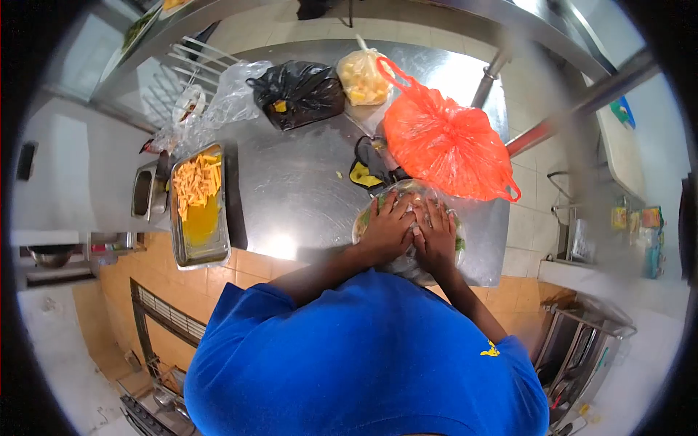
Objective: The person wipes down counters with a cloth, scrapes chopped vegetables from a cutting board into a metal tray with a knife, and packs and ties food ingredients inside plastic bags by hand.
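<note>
My left hand (390, 227) lies with fingers stretched out on a clear plastic bag or wrap (408, 270) at the table's front edge. Beside it, my right hand (436, 232) also rests flat on the same plastic, fingers spread. Green and reddish food shows through it at the sides; what it is exactly, I cannot tell. The two hands nearly touch at the thumbs. Just beyond them sits a dark item with a yellow patch (366, 174), and an orange-red plastic bag (447, 138), full and knotted, stands behind my right hand.
A long metal tray (177, 251) of cut orange-yellow sticks and yellow liquid overhangs the steel table (283, 189) at left. A smaller metal pan (143, 192) is beside it. At the back are a black bag (302, 91) and a clear bag of yellowish pieces (363, 76). A metal post (491, 76) rises right.
</note>
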`<state>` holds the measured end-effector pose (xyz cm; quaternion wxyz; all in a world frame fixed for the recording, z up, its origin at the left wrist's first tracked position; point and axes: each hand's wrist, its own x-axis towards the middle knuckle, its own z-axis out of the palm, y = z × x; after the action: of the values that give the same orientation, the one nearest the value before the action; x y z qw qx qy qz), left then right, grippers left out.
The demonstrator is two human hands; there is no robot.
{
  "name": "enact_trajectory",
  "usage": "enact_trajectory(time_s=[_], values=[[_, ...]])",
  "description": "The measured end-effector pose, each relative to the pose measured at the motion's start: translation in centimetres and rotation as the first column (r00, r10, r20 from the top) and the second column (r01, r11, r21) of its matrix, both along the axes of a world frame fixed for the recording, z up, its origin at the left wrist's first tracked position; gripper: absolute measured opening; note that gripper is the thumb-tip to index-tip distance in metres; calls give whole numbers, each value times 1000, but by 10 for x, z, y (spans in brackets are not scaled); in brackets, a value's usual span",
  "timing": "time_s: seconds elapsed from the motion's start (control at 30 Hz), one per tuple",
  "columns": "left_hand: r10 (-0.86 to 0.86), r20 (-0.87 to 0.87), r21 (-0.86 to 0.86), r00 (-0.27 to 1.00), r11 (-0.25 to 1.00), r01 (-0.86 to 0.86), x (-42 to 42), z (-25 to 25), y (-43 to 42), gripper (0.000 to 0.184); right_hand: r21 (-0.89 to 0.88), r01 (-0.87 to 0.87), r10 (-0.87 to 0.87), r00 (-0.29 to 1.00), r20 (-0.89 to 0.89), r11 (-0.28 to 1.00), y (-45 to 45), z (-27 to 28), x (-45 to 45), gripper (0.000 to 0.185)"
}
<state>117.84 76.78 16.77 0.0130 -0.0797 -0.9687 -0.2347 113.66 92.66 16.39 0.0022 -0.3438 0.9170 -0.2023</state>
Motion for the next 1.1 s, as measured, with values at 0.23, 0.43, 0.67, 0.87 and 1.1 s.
enact_trajectory(time_s=[0.23, 0.43, 0.67, 0.87, 1.1], values=[[115, 1, 390, 993, 915, -106, -6, -27, -13, 45, -300, 2, -75, 970, -232, 954, -1, -29, -3, 47], [79, 315, 899, 946, -343, -270, -6, 57, -33, 28, -849, 424, -98, 904, 416, 314, -20, 43, 1, 49], [217, 397, 848, 892, -458, -266, -3, 77, -78, 15, -681, 728, 691, 453, 562, 77, -30, 89, -2, 51], [169, 280, 862, 945, -478, -169, 21, 101, -138, 15, -762, 631, 724, 458, 516, 145, -62, 113, -4, 52], [166, 98, 852, 981, -524, 4, 40, 86, -210, 19, -826, 544, 798, 427, 425, 149, -128, 134, -24, 49]])
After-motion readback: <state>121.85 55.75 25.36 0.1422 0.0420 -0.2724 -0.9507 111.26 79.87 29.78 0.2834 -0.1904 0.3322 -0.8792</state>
